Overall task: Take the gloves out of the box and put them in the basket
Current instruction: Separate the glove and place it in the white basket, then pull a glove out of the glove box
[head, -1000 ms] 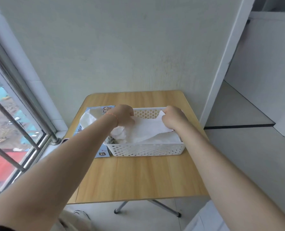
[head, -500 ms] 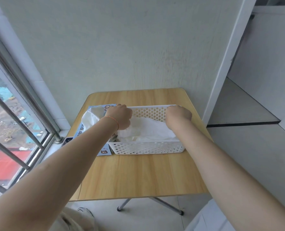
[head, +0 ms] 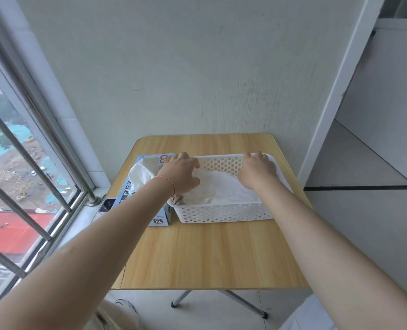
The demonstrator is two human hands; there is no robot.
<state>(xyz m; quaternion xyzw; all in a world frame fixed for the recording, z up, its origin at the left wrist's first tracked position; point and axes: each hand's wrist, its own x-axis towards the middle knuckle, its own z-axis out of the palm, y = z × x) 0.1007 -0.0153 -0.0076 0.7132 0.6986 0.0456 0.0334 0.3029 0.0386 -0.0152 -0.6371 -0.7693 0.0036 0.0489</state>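
Both hands, left [head: 182,173] and right [head: 257,172], press curled fingers onto gloves [head: 221,186] in the basket [head: 223,213], box [head: 147,186] alongside.

Wall: pale plaster wall [head: 197,67] fills the upper centre.
Window: barred window [head: 19,163], left edge, daylit.
Table: wooden folding table [head: 209,253], lower centre.
Floor: grey floor [head: 376,222], right.

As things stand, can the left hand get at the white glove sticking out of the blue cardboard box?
Probably yes. The left hand sits at the basket's left end, right beside the white glove bulging from the blue cardboard box, with nothing between them.
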